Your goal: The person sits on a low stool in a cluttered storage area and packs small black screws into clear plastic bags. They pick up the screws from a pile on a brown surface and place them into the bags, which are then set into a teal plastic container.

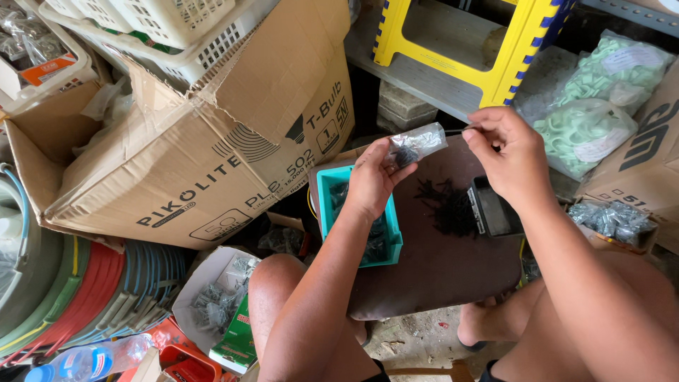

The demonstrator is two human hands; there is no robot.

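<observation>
- Clear plastic made up the small packet (417, 143) that the left hand (371, 178) pinched at its lower end, with a dark clump of screws already inside.
- At the packet's mouth, the right hand (509, 157) had its fingertips closed together on the open edge; whether they also held a screw I cannot tell.
- Judging by that clump, filling looked partly done, since a loose pile of black screws (447, 206) lay below the grip on the brown stool top (424, 269).
- Under the left wrist sat a teal tray (391, 244) with more dark screws in it.
- Below the right hand stood a small black tray (495, 211), seemingly bare.
- Further right of the grip, clear bags held green clips (581, 131) and silvery fittings (614, 218).
- Left of it, a torn cardboard box (205, 163) leaned under white baskets (170, 28).
</observation>
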